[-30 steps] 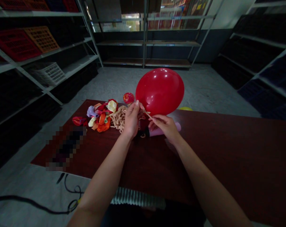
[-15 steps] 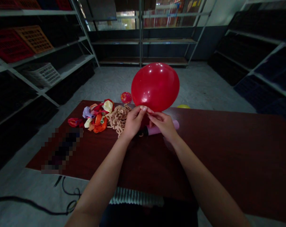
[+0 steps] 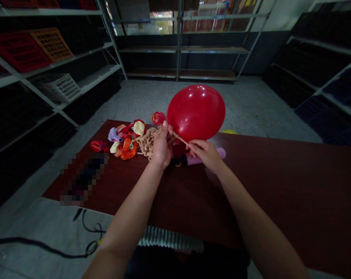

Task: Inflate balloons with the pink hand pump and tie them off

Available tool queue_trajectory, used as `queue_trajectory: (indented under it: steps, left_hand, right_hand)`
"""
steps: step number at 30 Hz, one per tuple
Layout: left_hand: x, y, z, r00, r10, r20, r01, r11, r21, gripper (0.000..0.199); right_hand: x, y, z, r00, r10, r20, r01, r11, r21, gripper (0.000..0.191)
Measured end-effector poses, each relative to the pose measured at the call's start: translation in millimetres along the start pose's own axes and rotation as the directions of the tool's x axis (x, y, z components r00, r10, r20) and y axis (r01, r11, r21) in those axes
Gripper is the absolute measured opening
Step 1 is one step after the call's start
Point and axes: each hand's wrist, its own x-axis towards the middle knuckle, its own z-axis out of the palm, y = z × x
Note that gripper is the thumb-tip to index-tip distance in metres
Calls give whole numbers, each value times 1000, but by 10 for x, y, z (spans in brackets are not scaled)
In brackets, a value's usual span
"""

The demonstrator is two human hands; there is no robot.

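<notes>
Dark-brown tabletop (image 3: 250,186) is seen below. Beige strand (image 3: 180,139) is pinched tight by right hand (image 3: 206,153), other end gripped by left hand (image 3: 161,146); red balloon (image 3: 197,110) is held up just beyond. Grey floor (image 3: 129,91), metal shelving (image 3: 178,50) are seen behind.

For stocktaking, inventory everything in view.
Table: one, brown, centre
Balloon: one, red, centre
Strand: one, tan, centre
Limp balloons: several, mixed, table left
Link heap: one, tan, beside these
Round item: one, red-yellow, behind heap
Cylinder: one, pink, on table
Curved item: one, yellow, behind table
Blurred item: one, dark, table left
Cabling: some, black, floor
Shelving: three units, grey, around
Crates: several, mixed, shelves
Left hand: one, at strand
Right hand: one, at strand
</notes>
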Motion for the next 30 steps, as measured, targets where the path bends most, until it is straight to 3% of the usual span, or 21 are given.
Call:
queue_trajectory:
  steps: [7, 17, 23, 30]
  left_hand:
    - [27, 63, -19, 998, 12, 56, -13, 1000, 2, 55]
    - [8, -206, 5, 969, 165, 183, -186, 976, 109, 38]
    - [46, -120, -55, 993, 114, 34, -115, 992, 43, 46]
    - [76, -65, -91, 996, 89, 25, -89, 996, -5, 45]
  right_hand:
    - [3, -30, -18, 1000, 10, 23, -10, 1000, 12, 36]
    - [4, -4, 22, 999, 11, -38, -7, 995, 95, 34]
    - [13, 5, 18, 1000, 16, 5, -16, 999, 31, 42]
    - [9, 27, 2, 1000, 24, 4, -24, 1000, 12, 42]
